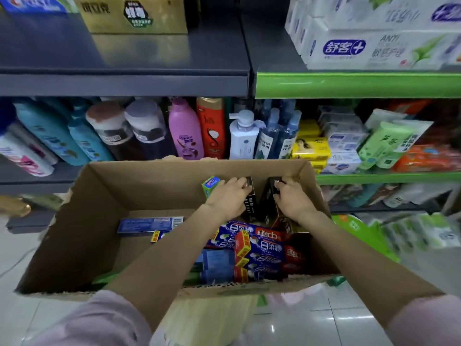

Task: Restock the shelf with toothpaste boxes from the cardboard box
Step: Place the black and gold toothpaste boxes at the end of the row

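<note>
Upper left of frame: grey shelf with a gold carton on top; below it a row of shampoo bottles tilted and upright. Lower left to centre: open cardboard box on the tiled floor, flaps up. Inside at left a blue toothpaste box lies flat on the bottom; a small green box stands against the far wall. Centre: left hand reaches deep in, fingers curled round the top of an upright black toothpaste box, grasping it. Just right of it, right hand grasps a second black box, thumb and fingers pinching its top end; the two black boxes sit side by side near the far right corner. Below the hands a pile of red-and-blue toothpaste boxes lies flat, filling the right half of the carton. Both forearms bare, pink sleeves at bottom edge. Right side: green-edged shelf carrying white toothpaste multipacks at upper right; under it soap packs and wipes, blurred
</note>
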Motion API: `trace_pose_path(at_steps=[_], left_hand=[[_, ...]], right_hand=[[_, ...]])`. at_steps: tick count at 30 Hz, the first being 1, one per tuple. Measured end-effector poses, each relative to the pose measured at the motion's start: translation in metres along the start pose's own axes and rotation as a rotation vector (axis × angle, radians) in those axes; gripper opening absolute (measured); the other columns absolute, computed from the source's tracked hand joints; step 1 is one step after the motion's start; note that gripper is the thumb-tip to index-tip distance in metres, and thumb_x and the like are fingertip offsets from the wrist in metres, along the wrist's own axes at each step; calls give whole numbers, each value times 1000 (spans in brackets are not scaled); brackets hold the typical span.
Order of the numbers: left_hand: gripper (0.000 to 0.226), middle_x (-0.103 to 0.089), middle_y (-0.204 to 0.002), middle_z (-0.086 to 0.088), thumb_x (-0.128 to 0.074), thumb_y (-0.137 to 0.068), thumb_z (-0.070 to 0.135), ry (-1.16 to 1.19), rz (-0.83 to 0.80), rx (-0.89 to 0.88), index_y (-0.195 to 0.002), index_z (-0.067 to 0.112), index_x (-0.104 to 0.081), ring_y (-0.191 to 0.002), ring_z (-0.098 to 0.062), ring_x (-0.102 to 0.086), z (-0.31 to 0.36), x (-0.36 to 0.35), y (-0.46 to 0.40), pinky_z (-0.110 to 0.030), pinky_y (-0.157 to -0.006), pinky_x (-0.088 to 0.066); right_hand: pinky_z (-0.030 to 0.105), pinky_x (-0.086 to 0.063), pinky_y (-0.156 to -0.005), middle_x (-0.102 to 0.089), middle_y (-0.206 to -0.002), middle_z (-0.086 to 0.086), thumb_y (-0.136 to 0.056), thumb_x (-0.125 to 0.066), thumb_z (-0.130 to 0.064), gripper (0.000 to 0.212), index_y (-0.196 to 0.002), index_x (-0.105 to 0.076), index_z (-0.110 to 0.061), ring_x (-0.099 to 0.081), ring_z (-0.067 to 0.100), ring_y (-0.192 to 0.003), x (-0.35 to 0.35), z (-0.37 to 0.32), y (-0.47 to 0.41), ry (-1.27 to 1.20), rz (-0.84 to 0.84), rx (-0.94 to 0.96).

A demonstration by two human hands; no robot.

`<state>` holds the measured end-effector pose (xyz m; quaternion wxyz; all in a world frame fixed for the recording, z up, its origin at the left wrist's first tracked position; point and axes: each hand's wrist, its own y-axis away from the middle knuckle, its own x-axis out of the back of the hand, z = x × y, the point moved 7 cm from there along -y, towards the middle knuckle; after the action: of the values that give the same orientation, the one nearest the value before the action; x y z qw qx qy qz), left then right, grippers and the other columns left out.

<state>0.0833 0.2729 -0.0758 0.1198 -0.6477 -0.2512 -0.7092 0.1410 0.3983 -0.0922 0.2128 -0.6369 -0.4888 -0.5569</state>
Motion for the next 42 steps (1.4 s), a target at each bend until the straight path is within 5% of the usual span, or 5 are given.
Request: trace_pose_path(at_steps=[10, 15, 30, 37, 42], left_hand=[[63, -39, -131, -19, -70, -80, 12, 123, 85, 252, -131, 6, -34, -120, -33, -40, -10, -16, -11, -39, -100, -38], [67, -38, -128, -18, -76, -76, 25, 191, 84, 268, -128, 3, -41, -120, -31, -37, -21, -10, -16, -37, -103, -35], [69, -56, -124, 3, -79, -73, 30, 1233, 610, 382, -132, 15, -46, -119, -12, -51, -82, 90, 73, -28, -107, -38], [16, -70, -63, 1, -60, -90, 25, 1738, 650, 399, -81, 12, -65, -56, -10, -64, -99, 137, 112, -27, -64, -54], [37, -71, -86, -8, -50, -89, 45, 2038, 491, 204, -97, 13, -67, -74, -22, -66, -98, 178, 137, -35, -75, -52]], right_hand=[[41, -38, -94, -54, -120, 26, -86, -64, -25, 51, -120, -34, -4, -50, 38, -112, 1, -23, -16, 122, 166, -181], [40, -45, -88, -57, -118, 20, -80, -71, -22, 51, -119, -43, -4, -52, 35, -112, 15, -16, -6, -178, 223, -119], [21, -41, -91, -59, -110, -5, -82, -69, -32, 39, -115, -58, -14, -54, 9, -107, 118, -94, 38, -854, 412, 265], [22, -49, -81, -65, -93, -3, -85, -66, -34, 30, -106, -63, -14, -61, 7, -88, 166, -151, 55, -988, 393, 404], [22, -43, -78, -64, -98, -1, -84, -63, -47, 38, -103, -62, -14, -59, 10, -91, 211, -202, 70, -906, 450, 468]])
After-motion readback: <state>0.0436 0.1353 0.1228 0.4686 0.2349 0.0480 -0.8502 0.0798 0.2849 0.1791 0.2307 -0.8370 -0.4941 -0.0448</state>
